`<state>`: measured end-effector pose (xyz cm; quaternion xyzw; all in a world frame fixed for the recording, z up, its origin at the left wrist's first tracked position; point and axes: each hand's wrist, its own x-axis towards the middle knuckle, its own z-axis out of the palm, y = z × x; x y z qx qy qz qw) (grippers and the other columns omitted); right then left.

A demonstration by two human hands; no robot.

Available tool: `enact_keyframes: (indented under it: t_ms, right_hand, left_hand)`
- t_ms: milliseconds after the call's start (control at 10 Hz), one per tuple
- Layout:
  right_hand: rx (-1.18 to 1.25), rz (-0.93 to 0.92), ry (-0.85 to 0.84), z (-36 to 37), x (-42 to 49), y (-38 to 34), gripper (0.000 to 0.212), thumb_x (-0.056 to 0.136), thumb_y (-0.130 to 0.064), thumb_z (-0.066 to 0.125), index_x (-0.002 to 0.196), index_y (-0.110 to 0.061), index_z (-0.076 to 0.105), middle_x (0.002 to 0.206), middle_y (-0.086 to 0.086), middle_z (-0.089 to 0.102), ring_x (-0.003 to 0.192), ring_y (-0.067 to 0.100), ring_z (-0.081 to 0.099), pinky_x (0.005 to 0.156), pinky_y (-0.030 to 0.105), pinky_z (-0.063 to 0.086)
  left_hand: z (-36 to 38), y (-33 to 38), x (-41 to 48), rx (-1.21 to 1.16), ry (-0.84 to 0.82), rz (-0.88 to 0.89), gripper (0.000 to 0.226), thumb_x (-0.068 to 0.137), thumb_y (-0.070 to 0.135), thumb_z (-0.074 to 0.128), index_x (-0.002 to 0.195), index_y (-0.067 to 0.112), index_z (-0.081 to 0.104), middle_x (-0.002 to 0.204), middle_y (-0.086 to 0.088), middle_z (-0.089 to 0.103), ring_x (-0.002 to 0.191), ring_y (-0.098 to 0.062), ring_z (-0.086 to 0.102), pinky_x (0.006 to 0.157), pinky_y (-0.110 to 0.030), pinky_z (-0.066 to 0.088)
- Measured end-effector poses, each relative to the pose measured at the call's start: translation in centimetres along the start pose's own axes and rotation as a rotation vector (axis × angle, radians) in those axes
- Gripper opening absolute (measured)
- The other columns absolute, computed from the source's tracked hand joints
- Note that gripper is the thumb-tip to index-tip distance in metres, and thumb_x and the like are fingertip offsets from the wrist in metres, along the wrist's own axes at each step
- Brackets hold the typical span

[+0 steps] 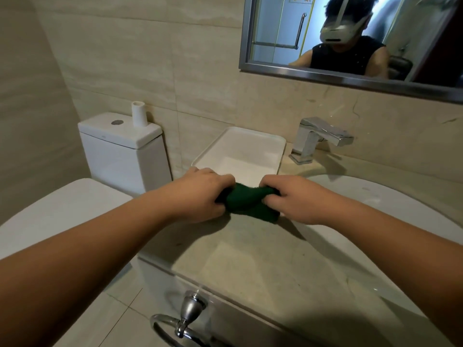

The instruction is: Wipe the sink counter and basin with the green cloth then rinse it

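A dark green cloth [248, 201], bunched and twisted, lies between my two hands on the beige stone counter [250, 261], just in front of a white tray. My left hand [200, 194] grips its left end. My right hand [290, 199] grips its right end. Part of the cloth is hidden under my fingers. The white basin [390, 204] curves away on the right, with a chrome faucet [318, 139] behind it.
A shallow white tray [240, 151] sits at the back of the counter. Left of the counter stands a toilet [117, 151] with a paper roll [139, 113] on its tank. A chrome towel ring [180, 324] hangs below the counter's front edge. A mirror [350, 38] is on the wall.
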<state>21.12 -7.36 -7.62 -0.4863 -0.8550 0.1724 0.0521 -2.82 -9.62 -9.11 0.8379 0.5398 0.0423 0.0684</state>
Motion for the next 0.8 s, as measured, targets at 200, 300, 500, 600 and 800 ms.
enact_keyframes:
  t_ms: [200, 300, 500, 600, 800]
  right_hand:
    - [0.722, 0.259, 0.135, -2.9, 3.7, 1.4, 0.015, 0.103, -0.014, 0.053, 0.116, -0.009, 0.061, 0.104, 0.030, 0.067, 0.067, 0.034, 0.066, 0.064, 0.045, 0.062]
    - [0.848, 0.375, 0.145, -3.6, 6.2, 2.2, 0.018, 0.103, -0.013, 0.053, 0.119, -0.006, 0.059, 0.099, 0.022, 0.068, 0.059, 0.031, 0.074, 0.049, 0.035, 0.059]
    - [-0.131, 0.238, 0.208, -2.0, 8.6, 4.5, 0.041, 0.097, -0.036, 0.058, 0.137, -0.025, 0.060, 0.125, 0.006, 0.063, 0.101, 0.027, 0.064, 0.086, 0.042, 0.058]
    - [-0.250, -0.036, 0.128, -0.1, 8.3, 5.5, 0.037, 0.099, -0.039, 0.052, 0.132, -0.033, 0.066, 0.119, 0.003, 0.060, 0.112, 0.027, 0.056, 0.094, 0.044, 0.050]
    - [-0.319, -0.195, 0.221, 1.5, 8.4, 7.0, 0.038, 0.102, -0.039, 0.041, 0.120, -0.024, 0.071, 0.101, 0.002, 0.055, 0.096, 0.024, 0.052, 0.083, 0.041, 0.047]
  left_hand:
    - [-3.9, -1.7, 4.4, -0.862, 0.115, -0.266, 0.016, 0.102, 0.024, 0.063, 0.118, 0.022, 0.062, 0.112, -0.013, 0.073, 0.097, -0.029, 0.076, 0.082, -0.043, 0.067]
    - [-3.6, -2.0, 8.3, -0.835, 0.105, -0.456, 0.024, 0.103, 0.031, 0.063, 0.121, 0.015, 0.059, 0.111, -0.011, 0.069, 0.092, -0.026, 0.074, 0.064, -0.035, 0.064]
    - [1.2, -2.2, 11.4, -0.014, 0.164, -0.296, 0.063, 0.106, 0.056, 0.047, 0.160, 0.026, 0.038, 0.160, -0.011, 0.042, 0.141, -0.034, 0.047, 0.115, -0.050, 0.043]
    - [3.7, -2.4, 11.9, 0.048, -0.149, -0.214, 0.064, 0.112, 0.056, 0.022, 0.169, 0.033, 0.005, 0.178, -0.011, 0.006, 0.162, -0.036, 0.008, 0.131, -0.051, 0.011]
    - [2.9, -2.4, 12.9, 0.090, -0.215, -0.193, 0.064, 0.113, 0.052, 0.018, 0.169, 0.035, -0.009, 0.178, -0.006, -0.010, 0.164, -0.030, -0.007, 0.131, -0.046, -0.001]
